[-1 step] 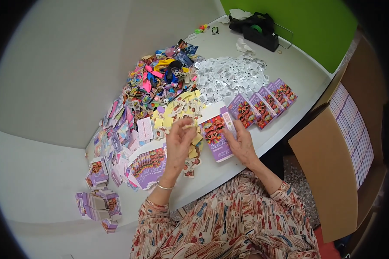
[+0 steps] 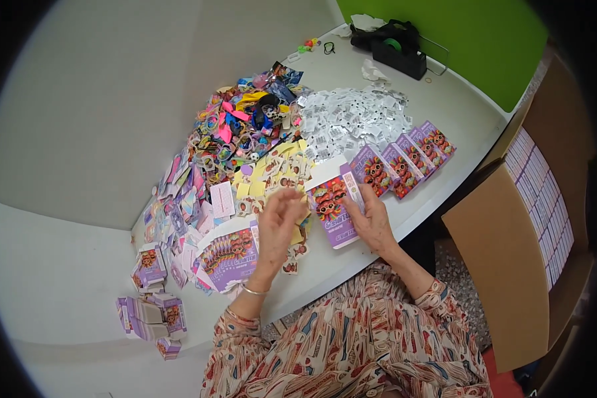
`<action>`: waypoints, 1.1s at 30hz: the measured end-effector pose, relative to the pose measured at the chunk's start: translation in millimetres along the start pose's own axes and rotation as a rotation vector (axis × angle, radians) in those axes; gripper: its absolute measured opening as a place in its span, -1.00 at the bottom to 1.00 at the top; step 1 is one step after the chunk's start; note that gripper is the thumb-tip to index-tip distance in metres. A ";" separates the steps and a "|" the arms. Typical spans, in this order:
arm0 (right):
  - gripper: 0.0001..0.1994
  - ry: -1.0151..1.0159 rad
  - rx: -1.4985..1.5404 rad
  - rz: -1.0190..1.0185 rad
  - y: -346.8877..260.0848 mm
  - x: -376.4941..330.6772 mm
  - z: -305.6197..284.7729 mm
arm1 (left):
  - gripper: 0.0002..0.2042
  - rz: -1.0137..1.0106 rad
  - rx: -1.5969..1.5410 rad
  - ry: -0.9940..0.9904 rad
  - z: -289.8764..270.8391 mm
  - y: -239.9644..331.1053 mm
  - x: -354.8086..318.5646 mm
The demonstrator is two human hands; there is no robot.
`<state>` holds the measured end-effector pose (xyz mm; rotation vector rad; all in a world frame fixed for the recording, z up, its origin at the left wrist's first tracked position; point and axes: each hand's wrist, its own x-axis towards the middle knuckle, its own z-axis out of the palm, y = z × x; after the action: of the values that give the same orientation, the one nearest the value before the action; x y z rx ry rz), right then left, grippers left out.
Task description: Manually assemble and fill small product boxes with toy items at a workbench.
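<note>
My right hand (image 2: 373, 222) grips an opened purple card box (image 2: 333, 209) with a red cartoon picture, its white flap raised at the far end. My left hand (image 2: 278, 229) hovers just left of that box, over yellow-backed cut-out stickers (image 2: 272, 176). Its fingers are curled toward the thumb, and whatever they may hold is too small to make out. Beside my left wrist lies a fanned stack of flat purple boxes (image 2: 227, 259). Several filled purple boxes (image 2: 408, 166) lean in a row to the right of the held one.
Heaps of colourful small toys (image 2: 245, 119) and white printed packets (image 2: 355, 119) cover the table's far side. Pastel cards (image 2: 179, 199) lie left, with purple box pieces (image 2: 152, 315) nearer. A black tape dispenser (image 2: 401, 58) stands far back. At right, a big carton (image 2: 504, 265) holds packed boxes.
My left hand has drawn slightly nearer to me, and its fingers have turned a little toward the box. The right hand and box stay almost in place.
</note>
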<state>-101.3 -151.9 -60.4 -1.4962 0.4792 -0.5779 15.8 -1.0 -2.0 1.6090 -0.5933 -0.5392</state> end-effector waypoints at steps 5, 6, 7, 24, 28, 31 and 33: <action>-0.52 -0.010 -0.140 -0.056 -4.9 -3.0 2.4 | -0.62 0.014 -0.014 0.011 28.5 -22.4 -20.7; -0.37 -0.004 -0.231 -0.040 -5.7 -5.4 3.6 | -0.60 0.059 -0.016 -0.007 30.6 -24.3 -21.3; -0.22 0.006 -0.322 -0.024 -6.1 -5.6 4.3 | -0.57 0.104 -0.017 -0.027 32.0 -24.8 -20.0; -0.20 -0.208 -0.415 0.111 -27.4 -1.9 -9.2 | -0.32 0.052 -0.098 -0.045 22.8 -18.6 -20.2; -0.36 -0.289 -0.273 0.128 -20.7 -4.2 -12.4 | -0.40 0.052 -0.138 -0.102 24.7 -25.4 -21.4; -0.44 -0.376 -0.167 0.136 -18.2 -4.3 -17.9 | -0.48 -0.025 -0.136 -0.123 21.9 -19.5 -20.9; -0.46 -0.432 -0.060 0.136 -12.0 -5.1 -23.5 | -0.51 -0.084 -0.093 -0.143 18.1 -16.7 -18.8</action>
<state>-120.6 -166.9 -49.3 -1.5778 0.2589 -0.1253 -8.9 -0.8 -20.6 1.5211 -0.5999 -0.7383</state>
